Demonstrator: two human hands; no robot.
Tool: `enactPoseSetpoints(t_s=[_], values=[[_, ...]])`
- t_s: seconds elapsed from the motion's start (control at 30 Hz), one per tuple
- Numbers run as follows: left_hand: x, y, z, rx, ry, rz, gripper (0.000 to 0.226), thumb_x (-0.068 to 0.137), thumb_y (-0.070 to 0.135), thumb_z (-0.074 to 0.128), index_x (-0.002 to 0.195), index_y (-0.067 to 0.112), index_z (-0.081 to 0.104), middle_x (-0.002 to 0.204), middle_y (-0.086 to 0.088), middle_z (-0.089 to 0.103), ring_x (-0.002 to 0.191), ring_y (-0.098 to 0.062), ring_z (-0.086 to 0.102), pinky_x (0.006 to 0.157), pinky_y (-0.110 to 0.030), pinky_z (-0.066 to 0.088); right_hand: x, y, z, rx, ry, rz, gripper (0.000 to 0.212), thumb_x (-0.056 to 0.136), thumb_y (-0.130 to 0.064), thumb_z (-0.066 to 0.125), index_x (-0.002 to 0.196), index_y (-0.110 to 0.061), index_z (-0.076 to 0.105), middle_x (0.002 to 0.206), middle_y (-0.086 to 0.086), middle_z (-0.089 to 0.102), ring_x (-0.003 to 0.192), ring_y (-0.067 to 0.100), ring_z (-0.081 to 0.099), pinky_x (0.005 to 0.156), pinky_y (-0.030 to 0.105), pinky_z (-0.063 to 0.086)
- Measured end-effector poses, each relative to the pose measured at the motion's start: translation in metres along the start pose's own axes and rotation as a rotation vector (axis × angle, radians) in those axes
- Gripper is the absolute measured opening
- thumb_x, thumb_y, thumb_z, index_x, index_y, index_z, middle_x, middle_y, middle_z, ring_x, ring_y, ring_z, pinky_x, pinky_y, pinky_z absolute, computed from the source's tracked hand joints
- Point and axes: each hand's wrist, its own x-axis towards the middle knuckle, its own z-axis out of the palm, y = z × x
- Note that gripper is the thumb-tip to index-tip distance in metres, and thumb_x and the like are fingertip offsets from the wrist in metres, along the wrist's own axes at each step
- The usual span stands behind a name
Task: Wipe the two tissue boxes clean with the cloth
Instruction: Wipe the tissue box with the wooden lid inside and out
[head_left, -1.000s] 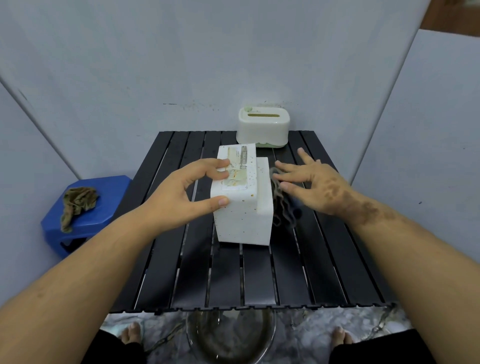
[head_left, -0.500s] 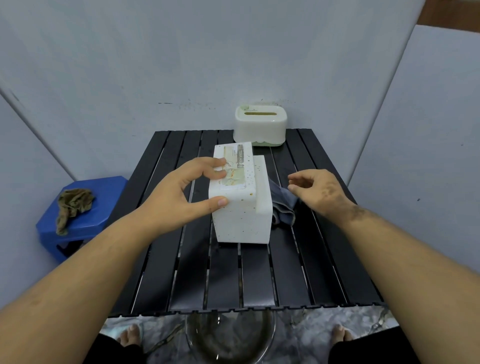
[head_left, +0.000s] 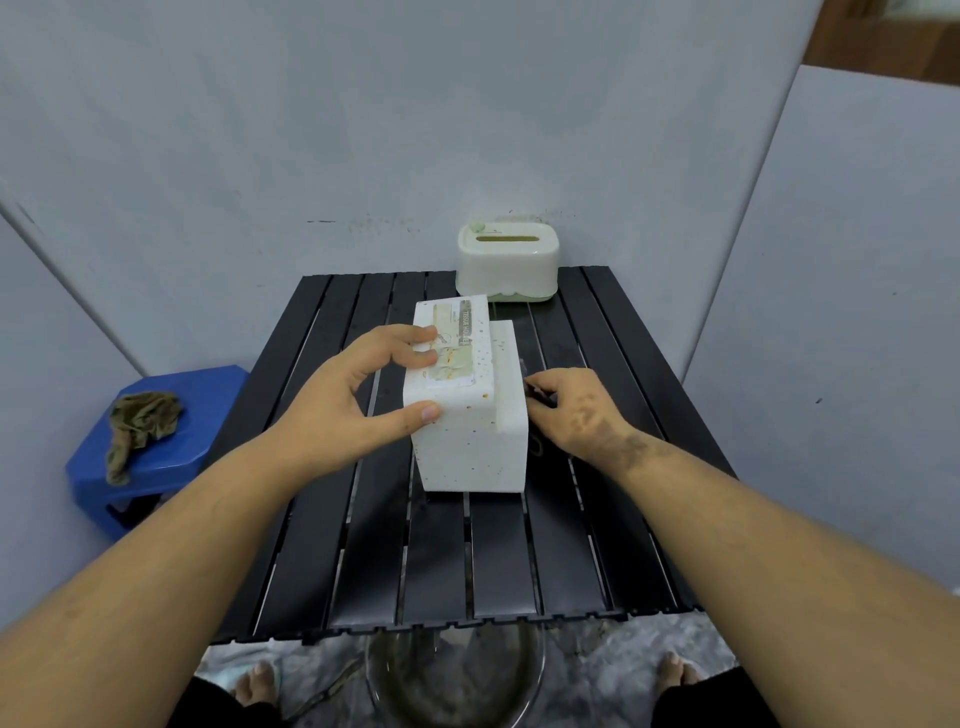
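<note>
A white speckled tissue box (head_left: 467, 447) with a printed label on top stands upright in the middle of the black slatted table (head_left: 467, 561). My left hand (head_left: 358, 410) grips its top left corner, fingers on the label and thumb on the near face. My right hand (head_left: 576, 415) is pressed to the box's right side, fingers curled round a dark grey cloth (head_left: 535, 444). Most of the cloth is hidden behind the box and hand. A second, cream tissue box (head_left: 509, 260) with a green base sits at the table's far edge, untouched.
A blue stool (head_left: 171, 467) stands left of the table with a crumpled brown rag (head_left: 140, 421) on it. A glass bowl (head_left: 452, 675) sits on the floor under the near table edge, between my feet. Grey panels close in behind and on both sides.
My right hand has moved in against the box's right side and bunched the cloth, which lay spread on the table half a second ago. The left hand keeps its hold.
</note>
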Motion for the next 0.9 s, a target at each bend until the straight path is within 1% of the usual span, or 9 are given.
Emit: enactPoseSetpoints(t_s=[0.17,0.3,0.4,0.47,0.53,0.63,0.7,0.77,0.9], values=[[0.0,0.0,0.0,-0.005,0.004,-0.008,0.043,0.077,0.051,0.078,0.114,0.032,0.068,0.145,0.021,0.055,0.138,-0.001,0.048,0.118,-0.034,0.035,-0.004,0.007,-0.014,-0.018,0.211,-0.016,0.02,0.096,-0.026,0.064,0.095,-0.01,0.074,0.081,0.004,0.073,0.077,0.019,0.068,0.072,0.025,0.054],[-0.001,-0.001,0.002,-0.017,0.013,-0.022,0.041,0.079,0.048,0.085,0.112,0.031,0.068,0.144,0.024,0.055,0.137,0.0,0.049,0.118,-0.033,0.035,-0.002,-0.002,-0.045,0.278,0.357,0.041,0.026,0.095,-0.027,0.066,0.086,-0.003,0.071,0.085,0.019,0.072,0.084,0.036,0.069,0.078,0.048,0.058],[-0.001,0.0,0.004,-0.023,0.017,-0.015,0.04,0.079,0.047,0.085,0.112,0.031,0.067,0.143,0.026,0.055,0.136,0.001,0.049,0.116,-0.032,0.036,-0.002,-0.027,-0.064,0.491,0.424,0.035,0.022,0.094,-0.027,0.067,0.086,-0.007,0.071,0.09,0.018,0.074,0.091,0.035,0.071,0.084,0.053,0.058],[0.0,0.001,0.005,-0.019,0.022,-0.018,0.036,0.08,0.039,0.084,0.111,0.031,0.067,0.143,0.027,0.055,0.135,0.002,0.05,0.116,-0.031,0.037,-0.008,-0.041,-0.06,0.532,0.33,-0.039,0.022,0.095,-0.03,0.066,0.093,-0.01,0.074,0.093,0.016,0.074,0.091,0.029,0.071,0.088,0.048,0.058],[0.0,0.002,0.005,-0.023,0.027,-0.019,0.033,0.081,0.034,0.082,0.11,0.031,0.067,0.143,0.027,0.055,0.135,0.002,0.05,0.116,-0.031,0.037,-0.017,-0.048,-0.046,0.447,0.118,-0.085,0.028,0.098,-0.034,0.061,0.103,-0.009,0.073,0.102,0.016,0.072,0.094,0.028,0.068,0.085,0.037,0.056],[-0.001,0.002,0.005,-0.034,0.02,-0.026,0.035,0.08,0.038,0.081,0.111,0.032,0.068,0.144,0.026,0.054,0.136,0.001,0.05,0.116,-0.028,0.037,-0.02,-0.051,-0.034,0.555,-0.025,0.0,0.029,0.102,-0.027,0.049,0.118,-0.015,0.069,0.116,0.005,0.071,0.104,0.019,0.067,0.081,0.026,0.054],[-0.001,0.002,0.004,-0.037,0.017,-0.022,0.037,0.079,0.04,0.08,0.113,0.03,0.068,0.144,0.024,0.055,0.137,0.001,0.049,0.116,-0.028,0.037,-0.02,-0.047,-0.032,0.592,-0.013,0.023,0.03,0.103,-0.025,0.045,0.121,-0.017,0.068,0.116,-0.002,0.071,0.106,0.014,0.066,0.084,0.027,0.054],[-0.001,0.002,0.004,-0.04,0.016,-0.02,0.038,0.079,0.041,0.079,0.113,0.03,0.068,0.145,0.023,0.055,0.138,0.0,0.049,0.117,-0.028,0.037,-0.018,-0.041,-0.028,0.408,0.082,-0.105,0.025,0.102,-0.02,0.052,0.118,-0.017,0.071,0.121,-0.009,0.066,0.109,0.008,0.063,0.093,0.022,0.052],[-0.001,0.001,0.003,-0.041,0.016,-0.025,0.037,0.079,0.042,0.079,0.113,0.031,0.068,0.144,0.023,0.055,0.137,-0.001,0.049,0.117,-0.03,0.037,-0.012,-0.041,-0.018,0.306,0.172,-0.172,0.023,0.091,-0.02,0.071,0.113,-0.021,0.073,0.122,-0.014,0.059,0.104,0.008,0.061,0.09,0.013,0.048]])
